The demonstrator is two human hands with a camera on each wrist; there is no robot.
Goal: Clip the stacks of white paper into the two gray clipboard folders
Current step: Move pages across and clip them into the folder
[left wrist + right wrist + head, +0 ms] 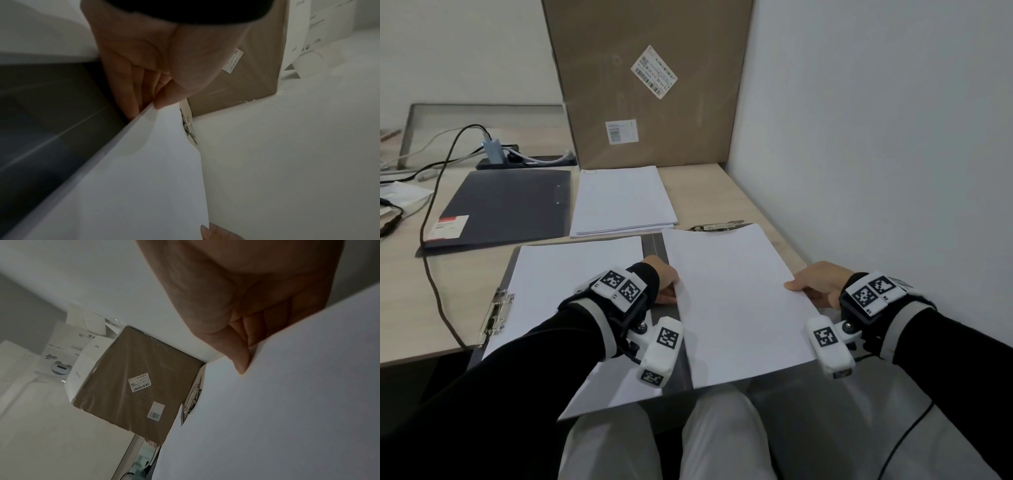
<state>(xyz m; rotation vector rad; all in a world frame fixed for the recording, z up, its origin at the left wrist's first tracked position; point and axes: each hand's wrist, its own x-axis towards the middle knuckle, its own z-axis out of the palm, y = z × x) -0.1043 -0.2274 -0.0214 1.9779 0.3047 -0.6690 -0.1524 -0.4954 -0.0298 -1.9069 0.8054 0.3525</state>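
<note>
An open gray clipboard folder lies at the table's near edge. White paper sits on its left half by a metal clip. Over the right half I hold a white paper stack by both side edges. My left hand pinches its left edge, thumb on top. My right hand pinches the right edge. The right half's clip shows past the stack's far edge. A second closed gray folder and another paper stack lie further back.
A large cardboard box stands against the back, and a white wall runs close along the right. Cables and a power strip lie at the back left. My lap is below the table edge.
</note>
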